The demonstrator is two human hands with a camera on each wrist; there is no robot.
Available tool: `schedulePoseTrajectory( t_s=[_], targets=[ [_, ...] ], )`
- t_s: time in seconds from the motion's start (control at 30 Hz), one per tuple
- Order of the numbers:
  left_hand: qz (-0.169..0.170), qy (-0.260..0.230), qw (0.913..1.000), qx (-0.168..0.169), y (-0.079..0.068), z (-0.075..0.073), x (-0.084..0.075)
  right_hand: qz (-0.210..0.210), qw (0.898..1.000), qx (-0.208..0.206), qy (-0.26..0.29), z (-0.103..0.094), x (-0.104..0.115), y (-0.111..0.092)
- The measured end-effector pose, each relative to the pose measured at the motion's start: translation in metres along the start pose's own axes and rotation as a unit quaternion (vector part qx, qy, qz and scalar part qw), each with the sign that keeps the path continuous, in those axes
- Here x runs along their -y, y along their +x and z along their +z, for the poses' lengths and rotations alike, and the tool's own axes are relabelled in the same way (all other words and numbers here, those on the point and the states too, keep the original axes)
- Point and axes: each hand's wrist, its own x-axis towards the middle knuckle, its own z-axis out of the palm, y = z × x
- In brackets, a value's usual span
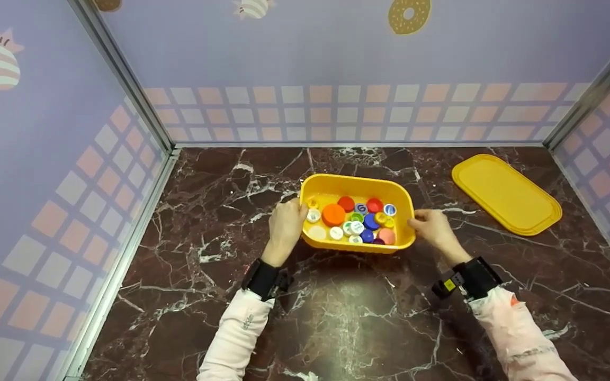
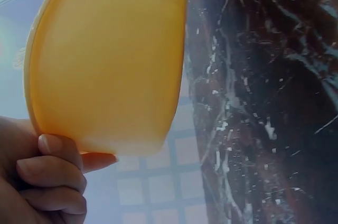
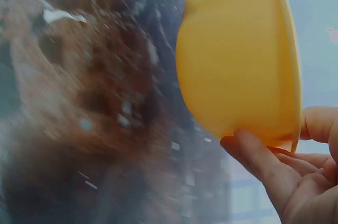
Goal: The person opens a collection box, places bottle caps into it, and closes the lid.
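Note:
Between both hands is a yellow plastic box [image 1: 355,247], its top facing up. Inside it lie bottle caps [image 1: 333,215] in orange, red, white, blue, green and other colours. The left hand [image 1: 286,225] grips the box's left end; in the left wrist view its fingers [image 2: 53,174] curl at the rim. At the opposite end the right hand [image 1: 434,230] pinches the rim, thumb and fingers [image 3: 259,160] on either side of the wall in the right wrist view. Both wrist views show the box's outer side raised above the table.
A yellow lid [image 1: 506,194] lies flat on the dark marbled table [image 1: 347,317], right of the box. Patterned panels [image 1: 337,63] stand along the back and both sides. Each wrist wears a black band [image 1: 264,279] with a camera.

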Motion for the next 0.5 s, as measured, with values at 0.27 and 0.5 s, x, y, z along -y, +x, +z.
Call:
schedulePoseTrajectory(
  t_s=[0.27,0.5],
  targets=[
    [-0.034,-0.002,0.9976,0.06,-0.012,0.018,0.003,-0.06,0.989,-0.084,-0.105,-0.022,0.035,-0.002],
    [-0.044,0.023,0.9946,0.091,-0.018,0.028,0.002,-0.074,0.98,-0.096,-0.156,-0.022,0.039,-0.007]
  ],
)
